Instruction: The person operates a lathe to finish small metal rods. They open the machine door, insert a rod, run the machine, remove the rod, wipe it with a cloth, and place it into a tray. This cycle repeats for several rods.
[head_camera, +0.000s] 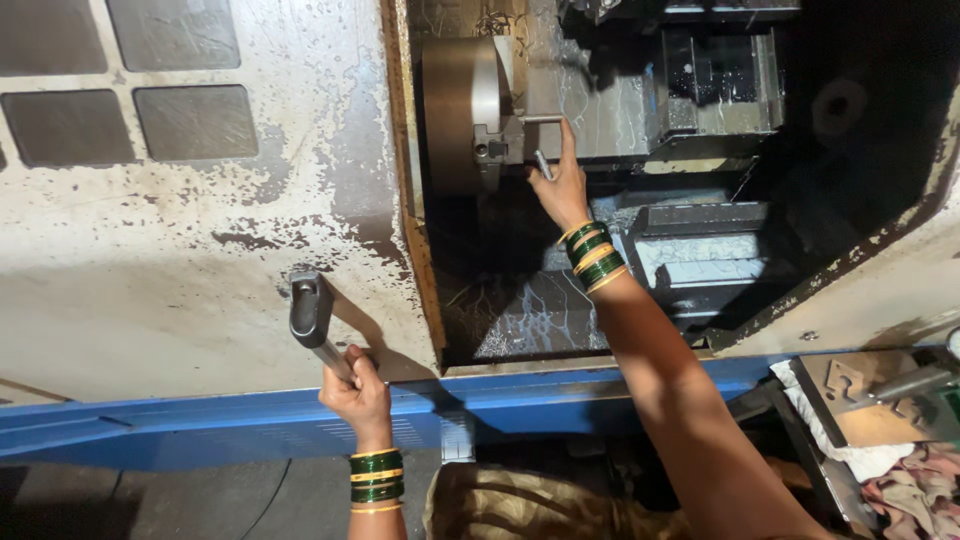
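My left hand (358, 395) grips the lower end of a metal door handle (311, 312) on the worn white sliding door (200, 240) of a lathe. My right hand (560, 182) reaches inside the machine and holds a short metal rod (543, 163) just below the chuck's jaws; its forefinger points up at another rod (541, 119) sticking out of the chuck. The round steel chuck (460, 112) sits at the left of the opening. Green and gold bangles circle both wrists.
A dark tool turret (715, 85) stands to the right of the chuck, with wet sloped guards (530, 310) below. A blue rail (200, 425) runs along the machine's front. At lower right a tray (865, 400) holds metal pieces and rags.
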